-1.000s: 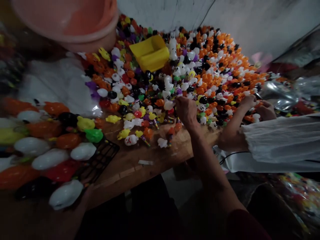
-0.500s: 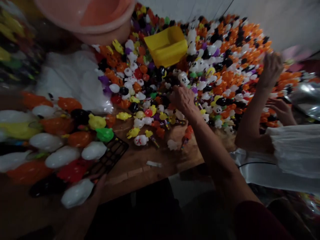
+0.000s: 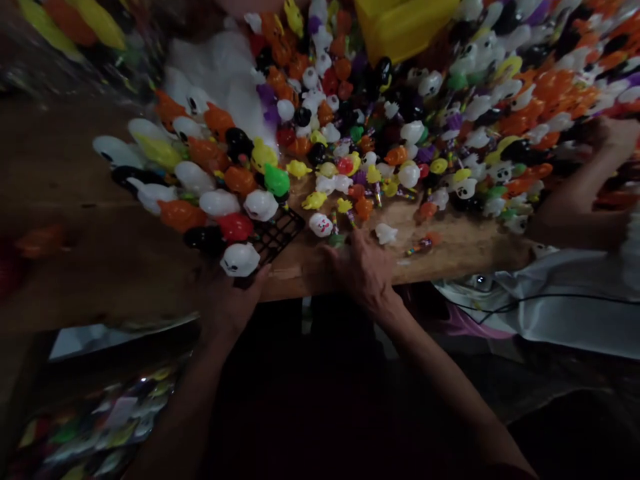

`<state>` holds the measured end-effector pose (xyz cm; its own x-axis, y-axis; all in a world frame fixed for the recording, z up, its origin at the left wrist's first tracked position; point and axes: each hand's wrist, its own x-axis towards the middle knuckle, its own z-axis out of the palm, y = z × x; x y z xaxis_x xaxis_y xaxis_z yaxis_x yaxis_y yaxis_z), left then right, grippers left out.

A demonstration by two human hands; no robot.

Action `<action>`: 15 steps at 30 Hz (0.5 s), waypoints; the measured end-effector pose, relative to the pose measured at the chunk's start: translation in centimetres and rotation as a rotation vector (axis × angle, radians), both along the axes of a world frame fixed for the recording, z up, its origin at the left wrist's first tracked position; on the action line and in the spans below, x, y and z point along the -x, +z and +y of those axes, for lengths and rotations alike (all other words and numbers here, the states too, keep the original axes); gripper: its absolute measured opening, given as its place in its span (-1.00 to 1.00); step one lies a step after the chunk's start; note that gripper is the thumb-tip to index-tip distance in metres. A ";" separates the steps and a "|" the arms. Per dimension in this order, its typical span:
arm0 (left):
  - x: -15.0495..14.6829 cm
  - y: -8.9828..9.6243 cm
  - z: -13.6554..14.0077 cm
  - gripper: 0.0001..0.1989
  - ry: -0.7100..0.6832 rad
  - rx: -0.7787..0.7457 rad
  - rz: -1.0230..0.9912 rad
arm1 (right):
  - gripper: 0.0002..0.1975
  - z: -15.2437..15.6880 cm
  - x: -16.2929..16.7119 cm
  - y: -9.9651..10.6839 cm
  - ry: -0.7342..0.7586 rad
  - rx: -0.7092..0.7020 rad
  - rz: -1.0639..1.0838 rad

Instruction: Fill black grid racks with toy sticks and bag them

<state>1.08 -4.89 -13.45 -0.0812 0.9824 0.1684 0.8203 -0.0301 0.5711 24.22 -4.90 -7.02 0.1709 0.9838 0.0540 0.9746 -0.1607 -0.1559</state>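
Observation:
A black grid tray [image 3: 281, 235] stands near the table's front edge, with several figure-topped toys upright in its cells. My left hand [image 3: 233, 290] grips its near edge, beside a white ghost-faced toy [image 3: 240, 260] and below a red one [image 3: 236, 227]. Just right of the tray, my right hand [image 3: 367, 270] is low over the table edge, with its thumb and fingers closed around a small greenish toy [image 3: 337, 239] that is mostly hidden. Close by lie a white toy with red markings [image 3: 321, 225] and a plain white one [image 3: 386, 233].
A big heap of mixed toys [image 3: 410, 133] covers the back of the wooden table [image 3: 295, 272]. Behind it is a yellow scoop-like container [image 3: 405, 27]; a clear plastic bag [image 3: 215, 63] lies left of it. A co-worker's arm [image 3: 590, 180] reaches in from the right.
My right hand has come back from the heap towards the tray, now with a small greenish toy. The view has swung left and down. My left hand stays at the tray.

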 end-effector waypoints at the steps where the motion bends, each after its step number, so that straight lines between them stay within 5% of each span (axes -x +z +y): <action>1: 0.2 0.3 -0.1 -0.58 -0.026 -0.025 -0.019 | -0.49 -0.3 0.5 -0.3 0.030 0.053 0.008; 6: 0.9 1.1 -0.1 -0.57 -0.055 0.003 -0.019 | -0.64 1.6 -0.7 1.2 0.144 0.094 0.013; 9: 0.9 0.6 0.1 -0.58 -0.045 0.045 -0.005 | -0.80 3.6 -2.4 1.6 0.395 0.050 -0.013; 15: 1.0 0.7 0.3 -0.65 -0.085 0.067 -0.078 | -0.69 5.7 -3.9 -0.6 0.695 0.062 0.035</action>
<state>0.12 -4.62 -12.76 -0.0070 0.9951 0.0986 0.7695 -0.0576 0.6360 28.09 0.76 -7.60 -0.4986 0.8668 0.0003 0.8494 0.4886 -0.1995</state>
